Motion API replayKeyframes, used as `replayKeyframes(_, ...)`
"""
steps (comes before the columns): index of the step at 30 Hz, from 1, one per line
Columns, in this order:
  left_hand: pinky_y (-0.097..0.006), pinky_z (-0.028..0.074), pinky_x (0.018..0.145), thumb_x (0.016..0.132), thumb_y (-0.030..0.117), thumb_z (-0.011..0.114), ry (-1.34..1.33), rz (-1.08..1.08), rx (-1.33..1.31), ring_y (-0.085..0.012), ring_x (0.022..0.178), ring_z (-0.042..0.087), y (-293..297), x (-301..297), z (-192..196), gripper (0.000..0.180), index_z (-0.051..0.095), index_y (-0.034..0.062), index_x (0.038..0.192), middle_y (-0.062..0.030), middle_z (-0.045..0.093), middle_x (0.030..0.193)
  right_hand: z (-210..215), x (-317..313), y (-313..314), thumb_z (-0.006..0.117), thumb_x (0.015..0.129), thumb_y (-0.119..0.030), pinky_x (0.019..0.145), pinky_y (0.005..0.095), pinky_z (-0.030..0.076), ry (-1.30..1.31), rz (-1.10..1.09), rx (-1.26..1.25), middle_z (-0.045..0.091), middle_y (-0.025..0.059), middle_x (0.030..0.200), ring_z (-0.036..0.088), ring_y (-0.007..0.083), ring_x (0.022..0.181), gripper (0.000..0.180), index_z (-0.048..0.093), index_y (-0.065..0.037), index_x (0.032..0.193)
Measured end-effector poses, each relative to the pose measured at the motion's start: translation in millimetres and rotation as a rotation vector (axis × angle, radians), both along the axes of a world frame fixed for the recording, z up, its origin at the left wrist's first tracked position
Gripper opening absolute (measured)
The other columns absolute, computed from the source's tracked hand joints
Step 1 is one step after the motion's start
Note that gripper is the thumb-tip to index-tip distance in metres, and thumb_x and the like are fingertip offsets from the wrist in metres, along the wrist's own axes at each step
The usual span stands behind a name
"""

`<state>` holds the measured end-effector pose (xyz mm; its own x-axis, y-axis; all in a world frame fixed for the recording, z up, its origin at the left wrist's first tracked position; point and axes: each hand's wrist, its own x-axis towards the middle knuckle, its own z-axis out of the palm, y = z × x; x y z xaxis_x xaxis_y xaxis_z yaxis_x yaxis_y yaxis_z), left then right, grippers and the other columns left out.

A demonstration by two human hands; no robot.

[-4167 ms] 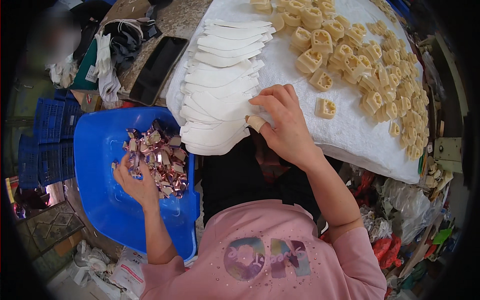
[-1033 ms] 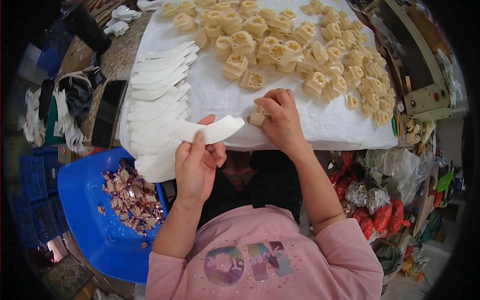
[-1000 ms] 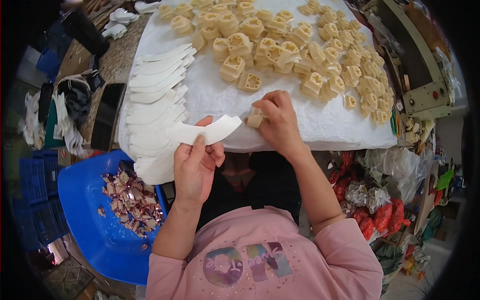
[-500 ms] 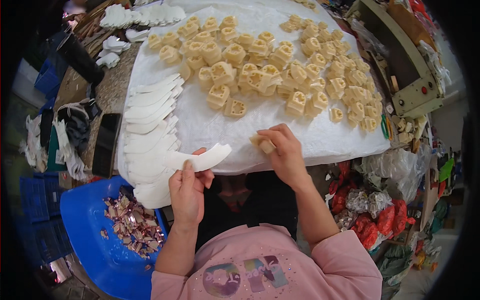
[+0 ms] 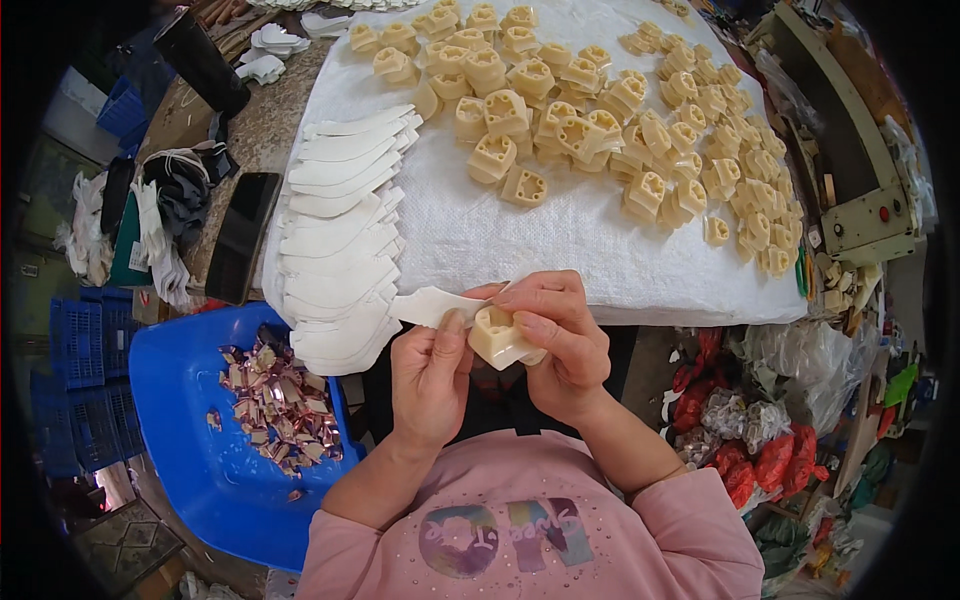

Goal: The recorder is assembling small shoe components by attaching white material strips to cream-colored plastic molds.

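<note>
Head view: both hands meet just off the bench's near edge, over the lap. The left hand (image 5: 432,378) pinches a white strip (image 5: 438,305) between thumb and fingers. The right hand (image 5: 556,337) curls closed around a cream block (image 5: 500,338), which touches the strip's end. More strips (image 5: 340,232) lie fanned along the left edge of the white cloth (image 5: 560,250); more blocks (image 5: 600,120) crowd its far side. A blue tub (image 5: 180,440) of foil scraps (image 5: 277,408) sits lower left.

The person wears a pink top (image 5: 520,520) with pushed-up sleeves and shiny, multicoloured letters at 6 o'clock.
</note>
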<state>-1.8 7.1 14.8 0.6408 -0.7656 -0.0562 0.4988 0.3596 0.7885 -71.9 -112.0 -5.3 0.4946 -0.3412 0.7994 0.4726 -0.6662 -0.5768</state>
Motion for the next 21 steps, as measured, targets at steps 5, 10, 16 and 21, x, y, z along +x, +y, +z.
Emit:
replayKeyframes(5, -0.032, 0.047, 0.088, 0.098, 0.017, 0.038, -0.032, -0.022, -0.023, -0.0192, 0.103, 0.057, 5.7, -1.2, -6.9, 0.034, 0.051, -0.0098, 0.115, -0.0167, 0.057, 0.115, 0.6, -1.4, 1.5, 0.063, 0.064, 0.013, 0.072, 0.0337, 0.048, 0.013, -0.026, -0.028, 0.059, 0.0114, 0.102, 0.055, 0.0290, 0.087, 0.049, 0.056, -0.007, 0.108)
replayKeyframes(10, -0.034, 0.043, 0.094, 0.099, 0.019, 0.034, -0.134, 0.019, 0.116, -0.0216, 0.109, 0.054, 2.2, -7.2, 2.3, 0.039, 0.047, -0.0124, 0.119, -0.0193, 0.053, 0.120, 0.2, -1.7, 0.9, 0.062, 0.059, 0.014, 0.068, 0.0337, 0.047, 0.057, -0.105, -0.093, 0.061, 0.0106, 0.099, 0.053, 0.0283, 0.085, 0.053, 0.055, -0.006, 0.107)
replayKeyframes(16, -0.019, 0.041, 0.065, 0.099, 0.021, 0.036, -0.463, 0.170, 0.125, -0.0039, 0.071, 0.051, -0.7, -7.3, -8.1, 0.039, 0.052, -0.0090, 0.117, -0.0049, 0.062, 0.090, -1.5, 2.7, -3.0, 0.063, 0.059, 0.010, 0.069, 0.0343, 0.041, 0.065, -0.214, -0.201, 0.062, 0.0075, 0.097, 0.047, 0.0247, 0.078, 0.054, 0.055, -0.009, 0.109)
replayKeyframes(21, -0.018, 0.036, 0.054, 0.096, 0.014, 0.043, -0.532, 0.297, 0.332, -0.0032, 0.062, 0.045, -3.1, -0.5, 11.6, 0.029, 0.059, -0.0081, 0.107, -0.0049, 0.061, 0.078, -4.4, 0.2, -7.8, 0.067, 0.061, 0.001, 0.073, 0.0363, 0.033, 0.072, -0.233, -0.213, 0.063, 0.0038, 0.093, 0.046, 0.0231, 0.080, 0.047, 0.057, -0.012, 0.105)
